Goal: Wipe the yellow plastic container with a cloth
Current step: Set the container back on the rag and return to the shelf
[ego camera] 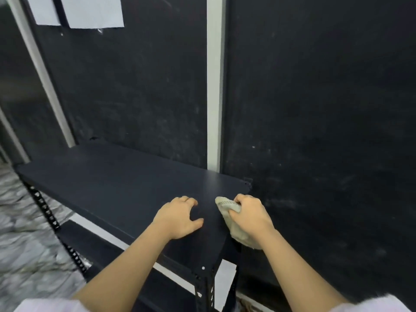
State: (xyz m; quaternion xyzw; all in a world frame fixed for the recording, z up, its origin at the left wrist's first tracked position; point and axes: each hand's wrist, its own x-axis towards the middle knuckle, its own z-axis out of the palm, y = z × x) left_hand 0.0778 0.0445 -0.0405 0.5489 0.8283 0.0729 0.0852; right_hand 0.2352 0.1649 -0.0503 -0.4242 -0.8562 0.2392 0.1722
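The right hand [248, 216] grips a pale, bunched cloth [227, 207] at the right end of a dark shelf top [108, 181]. The fingers are curled round the cloth, one end of which sticks out to the left of the knuckles while the rest hangs below the palm, past the shelf's edge. The left hand [180, 218] is just beside it, apart from the cloth, and holds nothing; its fingers are loosely bent with the tips on or just above the shelf top, which of the two cannot be told. The yellow plastic container does not show in this view.

The shelf stands against a dark wall [315, 97] with a white vertical strip [215, 86]. Its black metal posts [203, 287] have rows of holes. Two pale sheets of paper [94, 12] are fixed to the wall at upper left; any writing on them cannot be read. A grey mottled floor [24, 233] lies to the left.
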